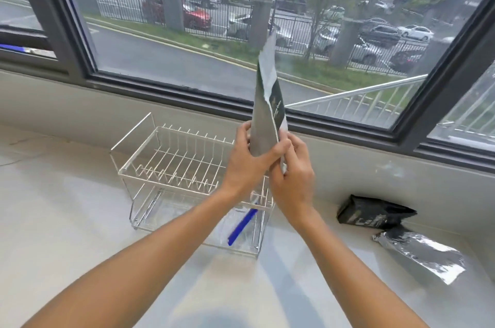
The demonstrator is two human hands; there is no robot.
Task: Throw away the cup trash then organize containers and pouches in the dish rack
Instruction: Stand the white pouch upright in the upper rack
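A tall flat pouch, silver with a dark green printed face, stands upright above the right end of the white wire dish rack. My left hand grips its lower left edge, and my right hand pinches its lower right corner. A clear zip bag with a blue strip lies in the rack's clear lower tray. A black pouch and a crumpled silver pouch lie on the counter to the right.
The rack stands on a pale counter beneath a wide window with a dark frame. A low wall ledge runs behind the rack. No cup or bin is in view.
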